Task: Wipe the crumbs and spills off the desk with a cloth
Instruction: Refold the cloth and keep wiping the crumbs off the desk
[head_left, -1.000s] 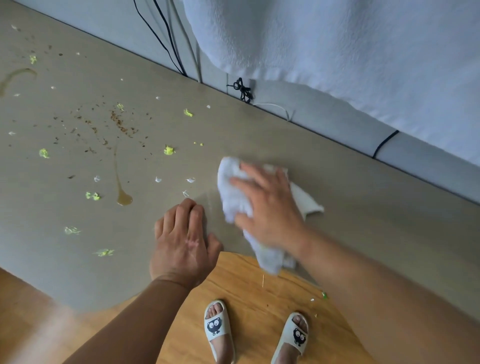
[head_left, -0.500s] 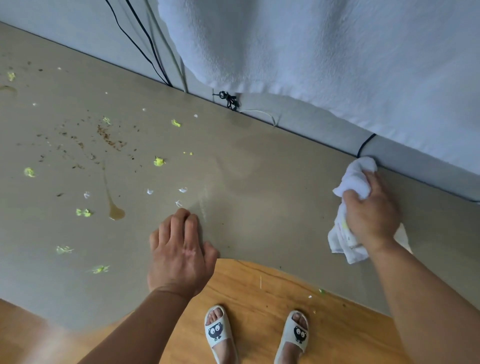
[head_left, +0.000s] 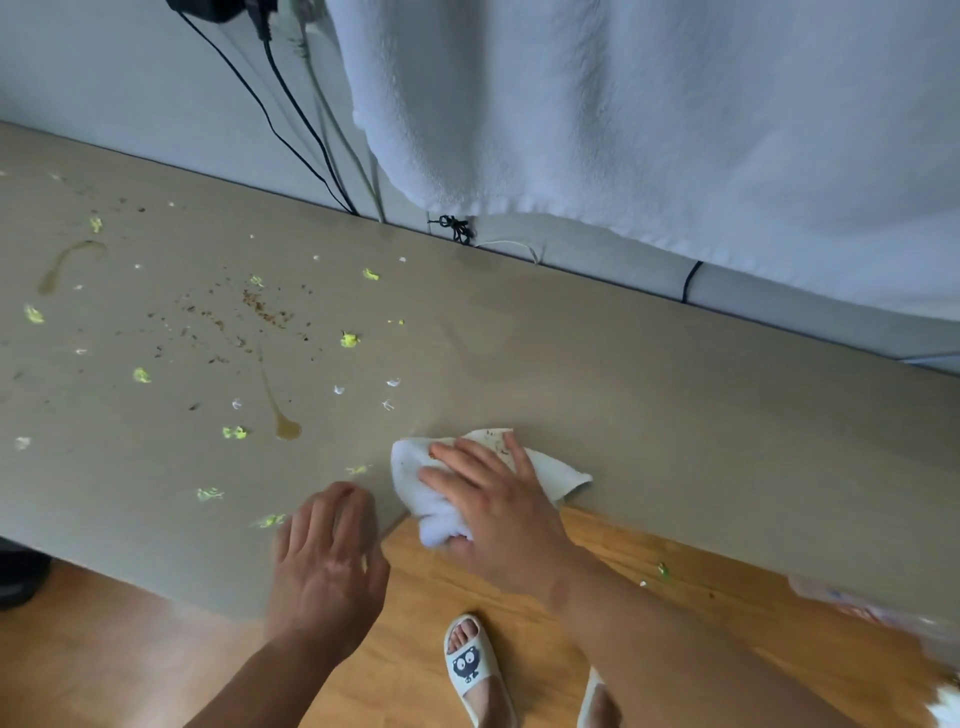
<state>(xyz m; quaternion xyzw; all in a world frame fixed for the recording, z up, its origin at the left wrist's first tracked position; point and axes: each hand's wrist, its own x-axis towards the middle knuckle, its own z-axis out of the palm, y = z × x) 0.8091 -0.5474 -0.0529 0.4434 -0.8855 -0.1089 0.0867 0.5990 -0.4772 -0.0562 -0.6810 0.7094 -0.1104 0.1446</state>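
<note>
My right hand (head_left: 498, 514) presses a white cloth (head_left: 415, 478) flat on the grey-brown desk (head_left: 675, 415), right at its front edge; the cloth shows brown specks on top. My left hand (head_left: 327, 561) hovers blurred over the front edge just left of the cloth, fingers bent, holding nothing. Left of the cloth the desk carries brown crumbs (head_left: 260, 306), yellow-green bits (head_left: 349, 339), white flakes (head_left: 338, 389) and two brown liquid streaks (head_left: 283, 423) (head_left: 67, 262).
A large white towel (head_left: 649, 114) hangs against the wall behind the desk. Black and grey cables (head_left: 291, 119) run down to the desk's back edge. Below is wooden floor (head_left: 519, 571) with a few crumbs and my slippered feet (head_left: 470, 665).
My right hand swept the cloth out to the desk's far right, then back to the front edge near the middle. My left hand has lifted and shifted slightly; the camera moved too.
</note>
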